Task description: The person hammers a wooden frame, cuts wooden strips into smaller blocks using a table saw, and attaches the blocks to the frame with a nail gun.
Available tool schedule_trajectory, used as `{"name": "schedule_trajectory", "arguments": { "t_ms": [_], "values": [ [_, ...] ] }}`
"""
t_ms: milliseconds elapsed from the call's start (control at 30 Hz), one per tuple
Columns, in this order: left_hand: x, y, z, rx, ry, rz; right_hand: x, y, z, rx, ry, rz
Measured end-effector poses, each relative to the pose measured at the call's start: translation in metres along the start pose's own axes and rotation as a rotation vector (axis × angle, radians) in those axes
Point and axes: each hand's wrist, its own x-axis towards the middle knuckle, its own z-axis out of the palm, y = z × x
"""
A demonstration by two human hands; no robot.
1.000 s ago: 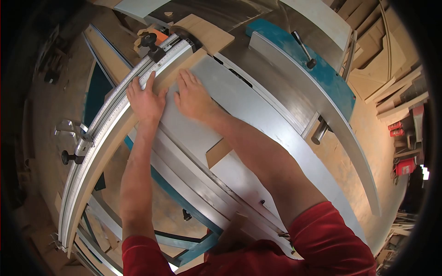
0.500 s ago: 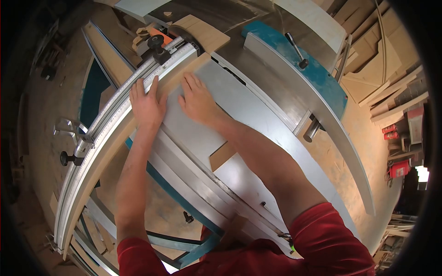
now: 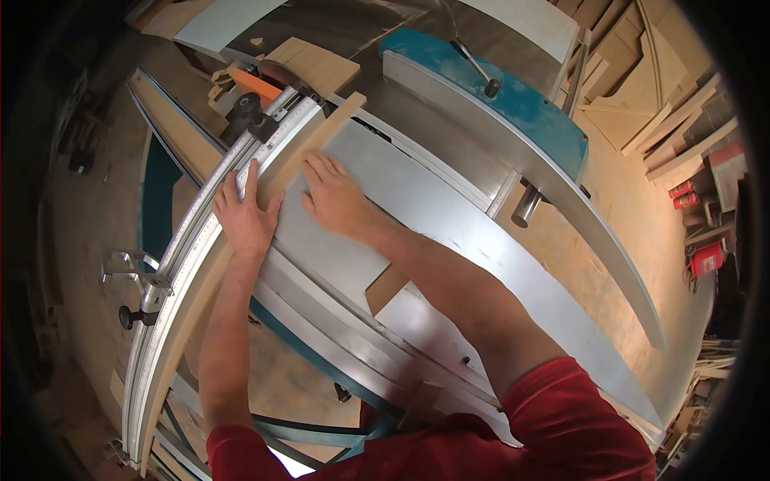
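A long pale wooden strip (image 3: 293, 164) lies along the silver fence (image 3: 204, 188), which carries a measuring scale, on a grey metal saw table (image 3: 433, 228). My left hand (image 3: 246, 218) rests over the strip, its spread fingers reaching onto the fence and its thumb out to the side. Beside it, my right hand (image 3: 335, 196) lies with extended fingertips on the strip's near edge and its thumb apart. The strip's far end projects past the end of the fence. A brown rectangular piece (image 3: 387, 290) shows on the table below my right forearm.
A black-knobbed stop (image 3: 255, 116) sits on the fence, with another clamp (image 3: 144, 301) lower down. Across the table stand a curved-looking metal rip fence (image 3: 521, 144) and a teal housing (image 3: 513, 108). Loose boards (image 3: 618, 128) lean at right; a plywood piece (image 3: 317, 68) lies at the back.
The view has shifted and turned, so hands and fence appear lower and further left. The strip's far end now projects visibly further past the fence. Both hands keep their places along the fence.
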Motion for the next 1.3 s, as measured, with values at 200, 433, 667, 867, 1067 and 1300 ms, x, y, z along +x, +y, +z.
{"name": "schedule_trajectory", "arguments": {
  "t_ms": [200,433,667,867,1067,1300],
  "values": [
    [0.035,0.043,0.032,0.037,0.067,-0.059,0.000,0.001,-0.001,0.014,0.056,0.006],
    [0.036,0.044,0.036,0.066,0.077,-0.074,0.002,0.001,0.000,0.070,0.093,0.015],
    [0.034,0.043,0.039,0.082,0.074,-0.054,0.003,0.003,0.006,0.099,0.054,0.031],
    [0.036,0.043,0.041,0.069,0.051,-0.067,0.005,0.004,0.006,0.090,0.093,0.024],
    [0.036,0.038,0.047,0.059,0.032,-0.064,0.009,0.008,0.011,0.103,0.105,0.004],
    [0.038,0.029,0.059,0.026,0.040,-0.094,0.018,0.010,0.019,0.127,0.033,0.045]
  ]
}}
